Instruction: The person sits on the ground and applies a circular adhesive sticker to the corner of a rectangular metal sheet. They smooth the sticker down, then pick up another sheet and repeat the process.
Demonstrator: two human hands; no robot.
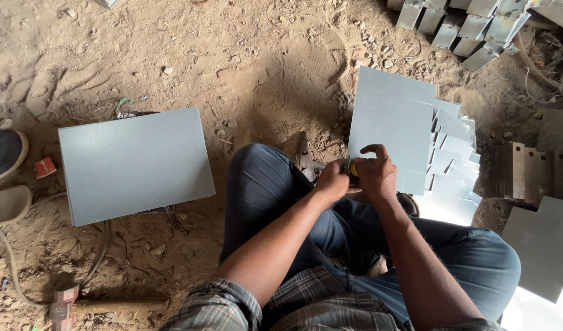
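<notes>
The person sits on the dirt floor point(257, 55) with knees up, both hands drawn together just past the knees. The left hand point(331, 182) is curled into a loose fist around a small yellow-and-dark object point(353, 170); what it is I cannot make out. The right hand point(376, 172) is closed over the same object from the other side, fingers bent down onto it, knuckles touching the left hand.

Directly beyond the right hand a stack of grey metal sheets point(391, 122) leans or lies, its near edge right at the fingertips; smaller notched grey cut pieces point(454, 160) fan out beside it, further to the right. No bin or box holds any of this; everything rests on bare earth.

Well off to the left of the left hand lies a large flat grey panel point(134, 164). Nearer the person, below that panel, a hammer point(103, 305) lies on the ground. Far beyond the right hand, bent grey brackets point(471, 27) sit in a row. A dark shoe point(4, 153) shows at the far left edge.
</notes>
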